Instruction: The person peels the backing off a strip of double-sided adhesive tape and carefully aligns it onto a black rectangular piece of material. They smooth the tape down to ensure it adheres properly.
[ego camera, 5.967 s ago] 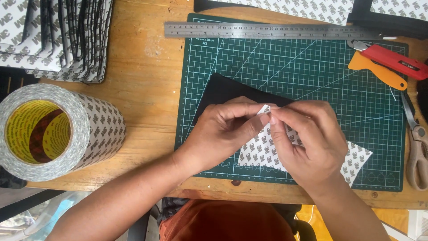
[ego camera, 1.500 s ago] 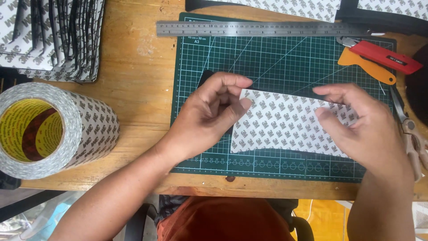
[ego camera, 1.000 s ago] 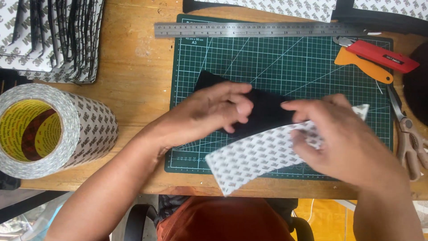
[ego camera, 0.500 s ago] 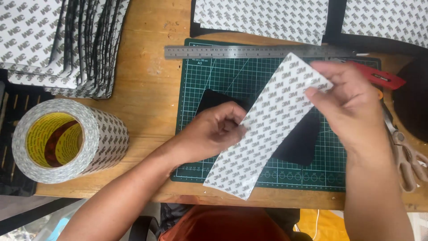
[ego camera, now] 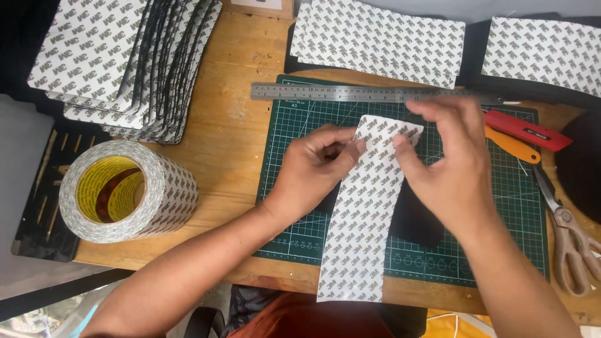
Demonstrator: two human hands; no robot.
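Observation:
A long white strip of patterned backing paper (ego camera: 360, 219) hangs from both my hands over the green cutting mat (ego camera: 300, 125). My left hand (ego camera: 313, 169) pinches its top left corner. My right hand (ego camera: 447, 169) pinches the top right edge. Under the strip and my hands lies a black sheet (ego camera: 413, 222) on the mat, partly hidden. The strip's lower end reaches past the table's front edge.
A big roll of double-sided tape (ego camera: 125, 191) stands at the left. A stack of backed black pieces (ego camera: 119, 62) lies at the back left, more pieces (ego camera: 382, 40) at the back. A steel ruler (ego camera: 338, 92), a red knife (ego camera: 526, 130), an orange scraper (ego camera: 510, 144) and scissors (ego camera: 570, 231) lie around the mat.
The backing strip has come off the black sheet and swung from lying flat to hanging lengthwise towards me. Both hands now hold its top end.

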